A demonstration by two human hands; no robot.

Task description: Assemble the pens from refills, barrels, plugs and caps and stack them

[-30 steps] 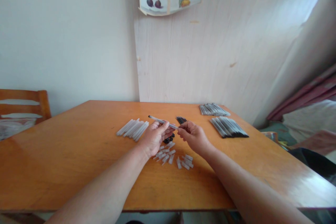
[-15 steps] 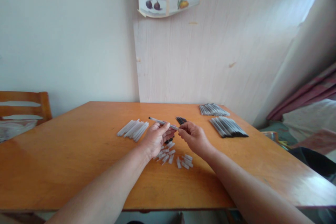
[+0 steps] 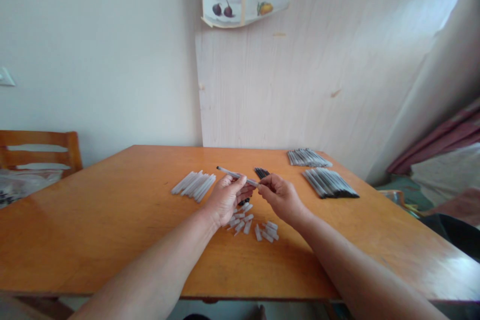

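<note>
Bare forearms (image 3: 161,257), bare wrists (image 3: 214,216), bare grip (image 3: 226,197)

a wooden chair (image 3: 41,158) stands left, near a pale wall (image 3: 108,50).

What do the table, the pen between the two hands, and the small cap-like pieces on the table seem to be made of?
Table: probably wood with glossy varnish; orange-brown surface, bright reflections.

Pen: likely smooth plastic; its slim barrel looks pale and cloudy, with a black end.

Cap-like pieces: perhaps frosted plastic; whitish and milky, but too small to be certain.
</note>
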